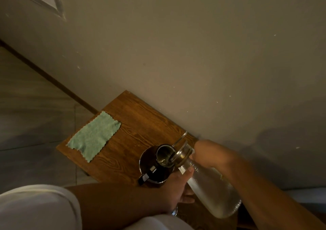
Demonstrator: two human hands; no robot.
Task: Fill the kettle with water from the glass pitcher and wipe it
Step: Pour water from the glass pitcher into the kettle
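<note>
Now the glass pitcher (210, 185) is held tipped by both hands, right hand (210, 152) near its neck, left hand (178, 189) wrapped underneath, so its mouth is kept over the open kettle (155, 164) on the wooden table (134, 122). The green cloth (93, 136) is left nearby for wiping.

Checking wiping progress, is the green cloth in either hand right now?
No, the green cloth lies flat on the wooden table, away from both hands on the glass pitcher.

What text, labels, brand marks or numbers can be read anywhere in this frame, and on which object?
None are readable.
Glass pitcher: no label shows.
Kettle: no visible brand or marking; the picture is dim.
Green cloth: no tag or print.
Wooden table: plain wood grain only.
</note>
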